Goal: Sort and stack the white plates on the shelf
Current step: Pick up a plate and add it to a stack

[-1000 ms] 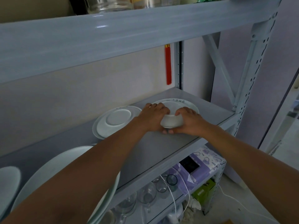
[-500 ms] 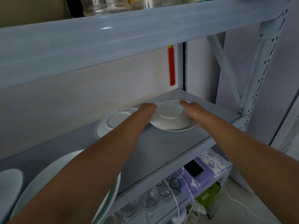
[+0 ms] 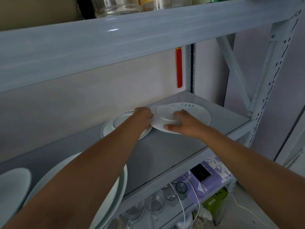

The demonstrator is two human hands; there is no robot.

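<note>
On the grey shelf (image 3: 165,151), holding a white plate (image 3: 194,116) with both hands. Left hand (image 3: 142,118) gripping the plate's left edge, fingers curled shut around the rim. Right hand (image 3: 183,123) pressing down on the plate's near side, thumb (image 3: 170,127) tucked by the front rim and fingers bent over a smaller raised ring (image 3: 165,113) on top of the plate. Cannot tell if that ring is the plate's own foot or a small dish lying upside down on it. Showing some small grey writing (image 3: 187,105) on the far rim of the plate. Sitting toward the right end of the shelf, close to the back wall. Cannot tell if lifted a bit or lying flat on the shelf.

Just to the left, lying upside down, a second white plate (image 3: 115,126), its right edge hiding under the left hand and touching or slipping under the held plate. Nearer and far to the left, sitting partly under the left arm, a big white plate (image 3: 122,182). At the left edge, peeking in, another white dish (image 3: 14,184).

Hanging on the wall behind the shelf, a red tassel (image 3: 179,68). Standing on the shelf below, some clear glasses (image 3: 156,200), a purple box (image 3: 212,176) and a green box (image 3: 216,200). Up on the top shelf, glass jars (image 3: 115,5).
</note>
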